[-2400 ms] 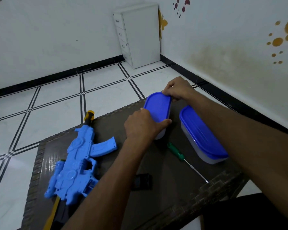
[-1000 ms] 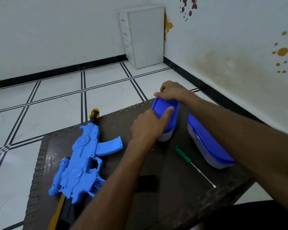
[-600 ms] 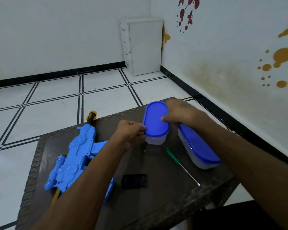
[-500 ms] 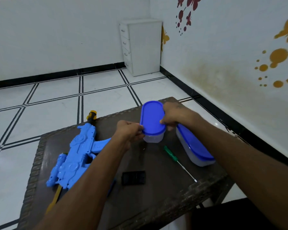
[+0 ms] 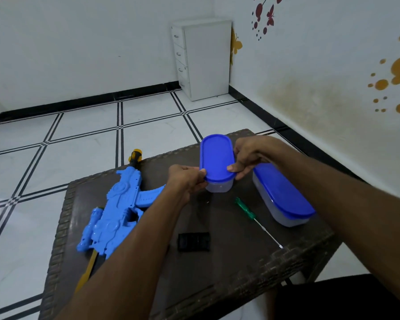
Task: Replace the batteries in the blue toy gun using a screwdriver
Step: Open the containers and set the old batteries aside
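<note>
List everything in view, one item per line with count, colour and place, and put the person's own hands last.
table: 1, dark brown with woven edge, centre foreground
toy gun: 1, blue with yellow and black muzzle, left side of the table
small container: 1, clear with blue lid on, back middle of the table, held by both hands
large container: 1, clear with blue lid on, right side of the table
screwdriver: 1, green handle, metal shaft, lying between the containers
black cover piece: 1, black, lying near the table's middle
drawer cabinet: 1, white, room corner
left hand: 1, pinches the small container's lid edge
right hand: 1, grips the lid's right edge
</note>
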Demonstrator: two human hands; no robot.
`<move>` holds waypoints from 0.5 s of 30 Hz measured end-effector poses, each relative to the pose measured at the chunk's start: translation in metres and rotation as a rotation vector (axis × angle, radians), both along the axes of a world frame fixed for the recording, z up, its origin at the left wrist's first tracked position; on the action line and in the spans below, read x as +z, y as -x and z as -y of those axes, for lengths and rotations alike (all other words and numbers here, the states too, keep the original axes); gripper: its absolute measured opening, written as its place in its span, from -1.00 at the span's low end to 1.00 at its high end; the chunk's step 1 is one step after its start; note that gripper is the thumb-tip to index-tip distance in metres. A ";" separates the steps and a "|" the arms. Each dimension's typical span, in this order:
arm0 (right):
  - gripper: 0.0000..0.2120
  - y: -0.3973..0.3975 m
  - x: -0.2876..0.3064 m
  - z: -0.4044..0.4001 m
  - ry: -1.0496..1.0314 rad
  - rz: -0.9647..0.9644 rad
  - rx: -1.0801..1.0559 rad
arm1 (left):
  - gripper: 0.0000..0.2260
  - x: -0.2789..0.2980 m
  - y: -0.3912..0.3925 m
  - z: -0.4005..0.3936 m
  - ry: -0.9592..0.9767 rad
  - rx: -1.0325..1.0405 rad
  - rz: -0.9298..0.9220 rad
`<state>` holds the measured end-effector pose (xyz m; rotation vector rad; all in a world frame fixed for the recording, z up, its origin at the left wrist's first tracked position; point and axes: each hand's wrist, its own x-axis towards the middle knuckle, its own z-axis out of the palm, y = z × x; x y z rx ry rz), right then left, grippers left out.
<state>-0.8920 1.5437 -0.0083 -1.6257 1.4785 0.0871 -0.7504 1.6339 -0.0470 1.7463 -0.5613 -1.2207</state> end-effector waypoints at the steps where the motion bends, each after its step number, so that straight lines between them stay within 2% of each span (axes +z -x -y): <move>1: -0.66 -0.001 -0.001 0.003 -0.004 -0.012 -0.004 | -0.88 -0.001 -0.001 0.003 -0.004 -0.013 0.009; 9: -0.66 -0.006 -0.003 0.003 0.083 -0.069 0.032 | -0.81 0.003 -0.007 0.008 -0.054 -0.081 0.010; 15: -0.82 0.004 0.004 0.020 0.290 -0.091 0.037 | -0.75 0.011 0.004 0.027 0.021 -0.083 0.038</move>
